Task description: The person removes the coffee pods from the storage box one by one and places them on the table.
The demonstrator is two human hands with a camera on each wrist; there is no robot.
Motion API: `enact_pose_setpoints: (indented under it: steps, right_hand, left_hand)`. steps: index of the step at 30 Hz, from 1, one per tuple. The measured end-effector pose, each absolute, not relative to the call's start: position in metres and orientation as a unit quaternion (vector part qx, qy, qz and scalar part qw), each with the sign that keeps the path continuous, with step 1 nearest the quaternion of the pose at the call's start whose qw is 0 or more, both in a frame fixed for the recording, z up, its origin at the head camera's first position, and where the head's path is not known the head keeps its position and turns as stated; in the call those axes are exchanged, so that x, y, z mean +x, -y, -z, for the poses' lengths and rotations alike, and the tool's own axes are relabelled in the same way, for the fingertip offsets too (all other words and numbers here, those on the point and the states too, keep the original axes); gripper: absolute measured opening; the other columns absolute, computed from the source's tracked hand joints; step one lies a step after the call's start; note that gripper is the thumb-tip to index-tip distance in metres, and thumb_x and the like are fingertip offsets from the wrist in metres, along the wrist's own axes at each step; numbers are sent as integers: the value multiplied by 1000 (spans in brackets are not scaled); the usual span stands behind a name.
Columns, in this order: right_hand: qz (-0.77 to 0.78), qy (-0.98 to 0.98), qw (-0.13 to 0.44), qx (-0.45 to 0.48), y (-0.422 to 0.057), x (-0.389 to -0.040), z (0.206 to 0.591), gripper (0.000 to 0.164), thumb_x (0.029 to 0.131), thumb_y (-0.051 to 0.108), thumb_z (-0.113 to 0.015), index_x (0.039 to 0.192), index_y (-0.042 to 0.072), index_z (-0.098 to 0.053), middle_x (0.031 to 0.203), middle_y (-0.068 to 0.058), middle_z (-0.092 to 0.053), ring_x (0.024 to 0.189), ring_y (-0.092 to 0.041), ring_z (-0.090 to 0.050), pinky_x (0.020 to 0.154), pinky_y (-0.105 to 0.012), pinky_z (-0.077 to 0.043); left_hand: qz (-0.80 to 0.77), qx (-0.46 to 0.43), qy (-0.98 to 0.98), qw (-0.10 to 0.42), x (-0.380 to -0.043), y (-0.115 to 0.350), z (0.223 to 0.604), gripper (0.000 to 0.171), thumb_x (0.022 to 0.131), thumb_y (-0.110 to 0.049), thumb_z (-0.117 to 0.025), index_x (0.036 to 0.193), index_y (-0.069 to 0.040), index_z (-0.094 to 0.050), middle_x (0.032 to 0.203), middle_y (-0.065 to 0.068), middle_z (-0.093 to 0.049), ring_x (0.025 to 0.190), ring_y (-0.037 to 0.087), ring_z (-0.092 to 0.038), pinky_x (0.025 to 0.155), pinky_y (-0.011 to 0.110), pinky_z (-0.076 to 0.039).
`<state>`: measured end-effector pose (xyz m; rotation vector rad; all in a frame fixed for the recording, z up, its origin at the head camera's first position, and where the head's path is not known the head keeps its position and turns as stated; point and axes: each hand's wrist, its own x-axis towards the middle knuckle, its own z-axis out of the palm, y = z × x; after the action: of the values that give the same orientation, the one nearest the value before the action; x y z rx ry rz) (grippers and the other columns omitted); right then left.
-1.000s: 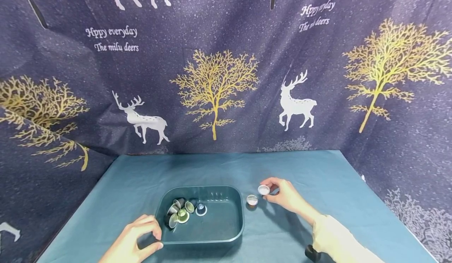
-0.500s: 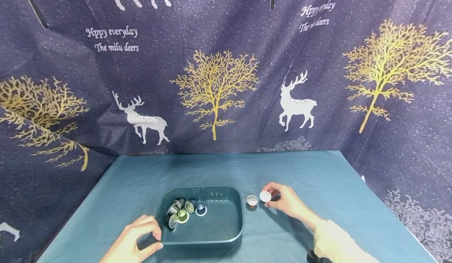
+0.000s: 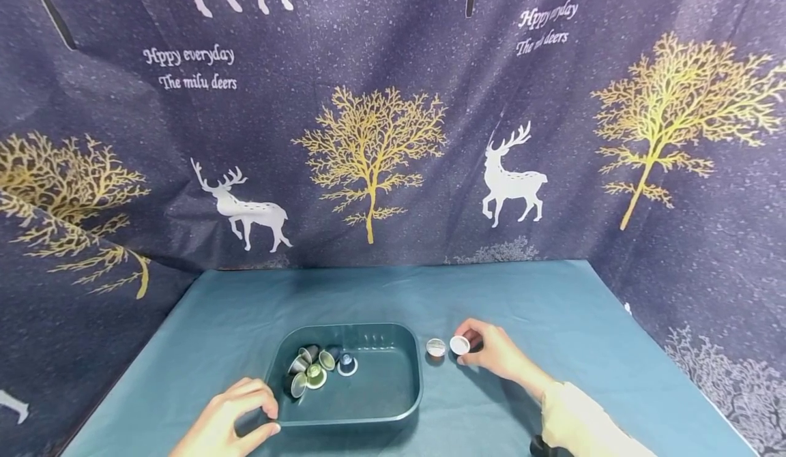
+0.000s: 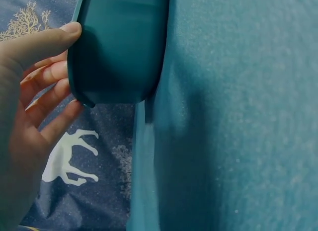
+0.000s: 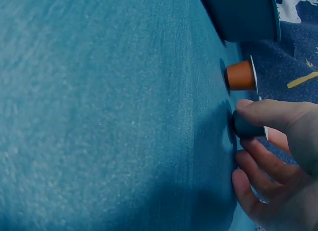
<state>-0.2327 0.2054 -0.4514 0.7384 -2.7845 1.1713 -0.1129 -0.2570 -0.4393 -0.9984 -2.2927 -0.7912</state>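
A dark teal tray (image 3: 402, 389) sits on the teal tablecloth and holds several coffee capsules (image 3: 316, 368) at its left end. My left hand (image 3: 236, 419) grips the tray's near left corner; in the left wrist view the left hand (image 4: 35, 87) has its thumb on the tray rim (image 4: 119, 47). My right hand (image 3: 491, 351) pinches a dark capsule (image 3: 459, 345) with a foil top, standing on the cloth right of the tray. In the right wrist view the right hand (image 5: 278, 156) holds that dark capsule (image 5: 246, 126). An orange capsule (image 3: 436, 348) (image 5: 239, 76) stands beside it, foil up.
A dark curtain (image 3: 381, 116) with gold trees and white deer hangs behind and at both sides of the table. The teal cloth (image 3: 540, 293) stretches back to it. A cream sleeve (image 3: 583, 423) covers my right forearm.
My right hand has brought the dark capsule down and slightly left until it stands on the cloth beside the orange one. The left hand stays on the tray.
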Motion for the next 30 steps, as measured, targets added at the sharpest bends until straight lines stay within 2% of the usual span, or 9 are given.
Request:
enact_pose_setpoints:
  steps: [8,14,30]
  right_hand:
    - [-376,898,10,227,-204,-233,452,34,73,11,-86,100,13,-65,89,1,-69,79,-6,-63,73,-23,-51]
    - [-382,897,-2,223,-204,-232,449,34,74,12,-86,100,13,-65,90,0,-69,80,-7,-63,71,-22,-50]
    - [-385,896,-21,220,-204,-230,445,35,74,15,-86,102,11,-65,90,-1,-70,80,-10,-64,69,-21,-49]
  left_hand:
    - [270,-362,847,282,-111,255,439,47,58,-7,-91,86,-31,-63,86,-23,-56,79,-4,-48,69,11,-36]
    - [270,-355,848,286,-107,253,440,51,57,-5,-91,88,-34,-64,85,-24,-55,75,-2,-47,66,8,-33]
    - [266,-298,878,265,-99,249,435,45,63,-12,-90,85,-40,-63,84,-27,-54,74,-4,-47,63,11,-34]
